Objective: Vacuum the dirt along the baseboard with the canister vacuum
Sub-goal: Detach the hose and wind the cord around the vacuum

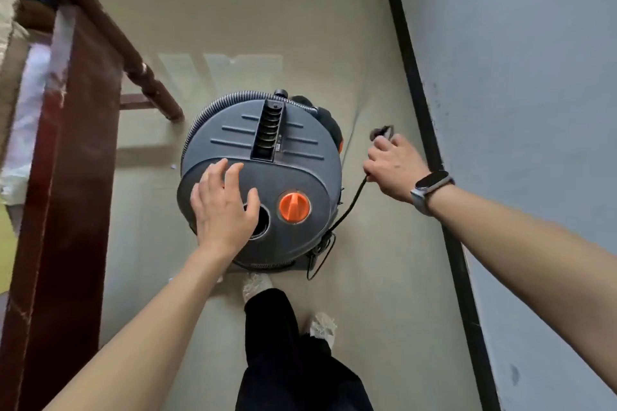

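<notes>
Here, the left hand (223,207) lay spread on the round grey plastic canister vacuum (262,177) near the black baseboard (417,93); the right hand (392,167) gripped its black power cord (350,207), apparently preparing; plugging in seemingly came next.

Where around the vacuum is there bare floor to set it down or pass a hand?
Bare floor lies beyond the canister vacuum, between the dark wooden furniture and the black baseboard. The right strip by the baseboard is crowded: the right hand grips the power cord there. The left hand rests on the vacuum's lid.
</notes>
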### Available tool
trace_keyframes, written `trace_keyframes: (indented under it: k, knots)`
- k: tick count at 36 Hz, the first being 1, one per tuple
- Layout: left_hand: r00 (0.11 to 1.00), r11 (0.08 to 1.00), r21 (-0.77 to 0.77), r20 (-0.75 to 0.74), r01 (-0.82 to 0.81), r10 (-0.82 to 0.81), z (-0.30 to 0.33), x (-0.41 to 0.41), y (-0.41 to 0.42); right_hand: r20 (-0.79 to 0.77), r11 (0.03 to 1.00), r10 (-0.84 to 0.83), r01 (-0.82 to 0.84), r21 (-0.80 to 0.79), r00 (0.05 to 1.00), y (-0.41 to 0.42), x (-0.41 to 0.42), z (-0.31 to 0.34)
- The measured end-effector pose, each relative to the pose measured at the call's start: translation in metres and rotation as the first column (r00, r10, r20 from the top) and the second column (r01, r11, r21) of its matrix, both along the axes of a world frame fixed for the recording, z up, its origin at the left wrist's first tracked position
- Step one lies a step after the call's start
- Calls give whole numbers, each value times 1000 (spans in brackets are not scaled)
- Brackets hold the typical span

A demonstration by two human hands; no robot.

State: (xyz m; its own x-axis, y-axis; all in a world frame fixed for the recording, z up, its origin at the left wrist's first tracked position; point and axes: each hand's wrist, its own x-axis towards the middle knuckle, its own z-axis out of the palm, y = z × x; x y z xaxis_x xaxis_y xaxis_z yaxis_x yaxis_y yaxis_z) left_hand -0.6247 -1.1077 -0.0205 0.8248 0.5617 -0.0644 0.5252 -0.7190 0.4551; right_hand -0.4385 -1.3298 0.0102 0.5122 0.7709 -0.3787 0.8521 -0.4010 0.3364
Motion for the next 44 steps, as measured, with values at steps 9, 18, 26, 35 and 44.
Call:
trace_keyframes:
  k: [9, 18, 26, 35, 44]
  knots:
    - [958, 983, -6, -225, 182, -179, -13, 57, 33, -45, 955, -270, 262, -136, 962, 54, 28, -4]
    - [930, 979, -65, -306, 192, -203, -31, 100, 43, -521, 628, -643, 776, 59, 561, 69, 70, -14]
    - [964, 988, -25, -219, 151, -153, -33, 96, 40, -973, -316, -119, 936, -154, -200, 101, 86, -22]
    - [980, 998, 15, -193, 60, -56, -32, 100, 36, -948, -177, -318, 984, 35, -24, 145, 116, -72]
    - [991, 992, 126, -137, 19, -1, -38, 100, 33, -829, 149, -534, 984, 100, 165, 147, 136, -141]
